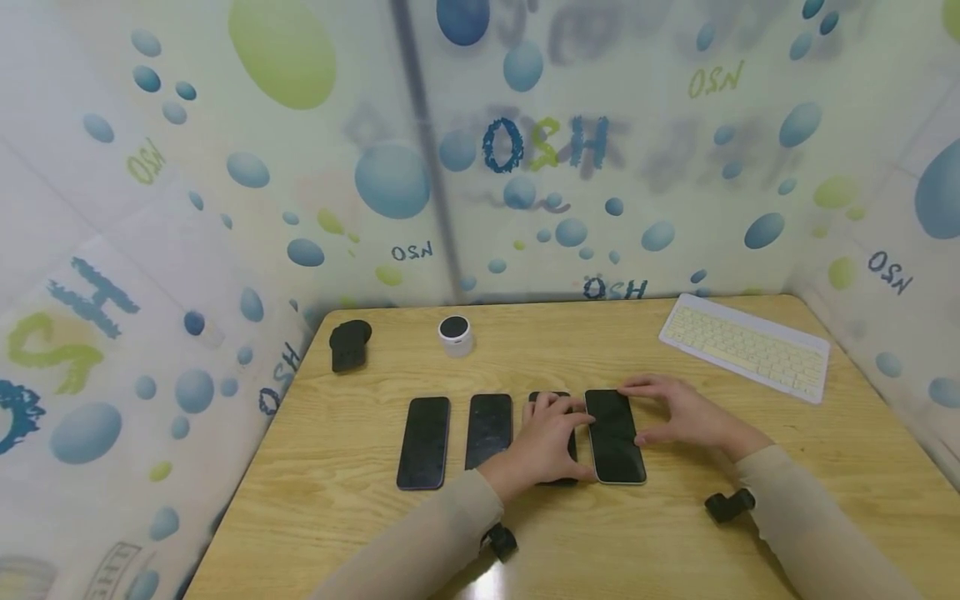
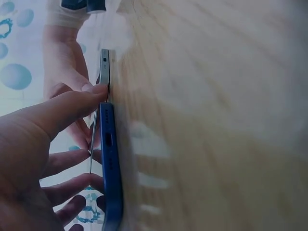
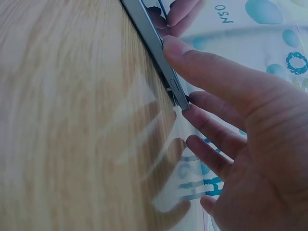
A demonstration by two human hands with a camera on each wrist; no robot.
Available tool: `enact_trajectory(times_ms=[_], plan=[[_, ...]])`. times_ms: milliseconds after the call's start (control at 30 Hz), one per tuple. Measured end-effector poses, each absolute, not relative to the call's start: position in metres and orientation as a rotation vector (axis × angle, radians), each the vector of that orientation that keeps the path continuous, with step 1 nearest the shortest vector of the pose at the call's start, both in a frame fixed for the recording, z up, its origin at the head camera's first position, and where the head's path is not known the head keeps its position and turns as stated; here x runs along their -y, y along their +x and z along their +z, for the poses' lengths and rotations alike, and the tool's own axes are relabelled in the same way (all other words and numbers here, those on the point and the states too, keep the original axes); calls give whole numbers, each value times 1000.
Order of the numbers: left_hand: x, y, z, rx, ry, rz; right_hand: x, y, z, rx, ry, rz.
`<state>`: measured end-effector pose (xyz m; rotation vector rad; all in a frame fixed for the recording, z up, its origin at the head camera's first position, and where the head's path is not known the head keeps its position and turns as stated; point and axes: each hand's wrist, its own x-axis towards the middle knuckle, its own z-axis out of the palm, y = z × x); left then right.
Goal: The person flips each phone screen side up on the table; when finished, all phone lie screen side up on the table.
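Note:
Four-sided, dark-screened smartphones lie in a row on the wooden table. At its right end is a black phone (image 1: 617, 442) with a silver edge, between both hands. My left hand (image 1: 546, 437) reaches over the third phone (image 2: 113, 163), which has a blue side, and partly hides it. Its thumb and forefinger touch the rightmost phone's left edge. My right hand (image 1: 682, 417) touches that phone's right side, the thumb (image 3: 179, 48) along the edge and the fingers by the far corner. Both hands' fingers look mostly straight.
Two more phones, one at the left end (image 1: 423, 443) and one beside it (image 1: 489, 427), complete the row. Behind stand a black object (image 1: 349, 346), a small white cylinder with a dark top (image 1: 455, 337) and a white keyboard (image 1: 750, 346). Patterned walls (image 1: 360, 283) enclose the table.

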<state>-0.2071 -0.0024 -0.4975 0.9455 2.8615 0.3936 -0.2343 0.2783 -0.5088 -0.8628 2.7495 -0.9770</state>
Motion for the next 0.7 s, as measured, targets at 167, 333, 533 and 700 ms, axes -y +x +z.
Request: enact_trajectory(times_ms=[167, 333, 533, 700], plan=[[3, -208, -497, -2850, 960, 422, -280, -234, -510, -2764, -883, -975], [8, -208, -495, -2809, 963, 482, -282, -232, -513, -2766, -895, -1027], [30, -208, -481, -2755, 968, 599, -287, -221, -506, -2796, -699, -1117], [62, -206, -457, -2830, 952, 589, -298, -219, -505, -2957, -648, -1071]])
